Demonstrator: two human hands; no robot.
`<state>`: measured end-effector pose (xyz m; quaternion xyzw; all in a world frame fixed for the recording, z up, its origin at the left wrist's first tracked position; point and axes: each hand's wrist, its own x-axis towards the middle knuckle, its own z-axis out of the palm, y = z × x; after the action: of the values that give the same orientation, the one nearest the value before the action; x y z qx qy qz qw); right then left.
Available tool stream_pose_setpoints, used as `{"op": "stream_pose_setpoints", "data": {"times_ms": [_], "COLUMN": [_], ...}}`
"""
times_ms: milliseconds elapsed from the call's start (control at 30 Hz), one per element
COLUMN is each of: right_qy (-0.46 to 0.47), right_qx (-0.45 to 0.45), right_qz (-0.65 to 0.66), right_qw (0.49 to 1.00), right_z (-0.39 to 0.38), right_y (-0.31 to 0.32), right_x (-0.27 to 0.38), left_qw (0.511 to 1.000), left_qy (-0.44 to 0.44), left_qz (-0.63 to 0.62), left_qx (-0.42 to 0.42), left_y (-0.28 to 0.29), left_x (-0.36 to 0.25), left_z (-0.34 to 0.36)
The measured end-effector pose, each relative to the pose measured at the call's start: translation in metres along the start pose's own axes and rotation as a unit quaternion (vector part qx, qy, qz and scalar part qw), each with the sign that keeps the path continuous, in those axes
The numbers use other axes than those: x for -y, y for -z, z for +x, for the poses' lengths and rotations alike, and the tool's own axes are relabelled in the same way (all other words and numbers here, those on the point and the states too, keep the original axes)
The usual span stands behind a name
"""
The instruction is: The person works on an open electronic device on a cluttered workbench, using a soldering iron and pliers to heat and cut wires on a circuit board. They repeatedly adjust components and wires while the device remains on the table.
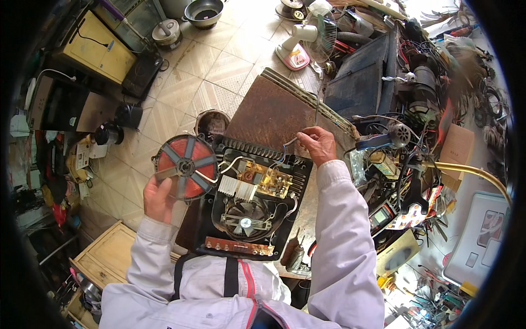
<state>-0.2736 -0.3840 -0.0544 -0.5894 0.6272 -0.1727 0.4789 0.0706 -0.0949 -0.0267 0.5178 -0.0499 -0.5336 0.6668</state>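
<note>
My left hand (158, 196) grips the rim of a round coil (199, 183) with red face and dark radial bars, raised at the left of an opened black appliance housing (206, 225). A white lead runs from the coil into the housing. My right hand (318, 143) pinches a thin wire (290, 141) above the housing's upper right. Inside are a yellowish circuit board (276, 181), a pale finned heatsink (233, 188), a cooling fan (238, 211) and a copper-coloured strip board (234, 245) with several buttons.
A rusty sheet (263, 109) lies behind the housing, a bucket (212, 122) beside it. Tools (296, 255) sit right of the housing. Cluttered wires, parts and a meter (379, 217) fill the right. A desk fan (307, 34) stands behind; a wooden drawer (109, 247) is lower left.
</note>
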Motion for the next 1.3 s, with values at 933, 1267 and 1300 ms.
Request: {"op": "stream_pose_setpoints", "data": {"times_ms": [933, 1267, 1300], "right_qy": [0.141, 0.117, 0.115], "right_qx": [0.123, 0.144, 0.159], "right_qz": [-0.396, -0.273, -0.238], "right_qw": [0.899, 0.944, 0.951], "right_z": [-0.053, -0.053, -0.053], "right_y": [-0.013, 0.0, 0.003], "right_x": [0.066, 0.039, 0.035], "left_qw": [1.0, 1.0, 1.0], "left_qy": [-0.011, -0.02, -0.02], "left_qz": [0.013, 0.014, 0.012], "left_qx": [-0.004, -0.002, 0.0], "left_y": [0.006, 0.013, 0.012], "left_x": [0.004, 0.012, 0.011], "left_z": [0.0, 0.002, 0.001]}}
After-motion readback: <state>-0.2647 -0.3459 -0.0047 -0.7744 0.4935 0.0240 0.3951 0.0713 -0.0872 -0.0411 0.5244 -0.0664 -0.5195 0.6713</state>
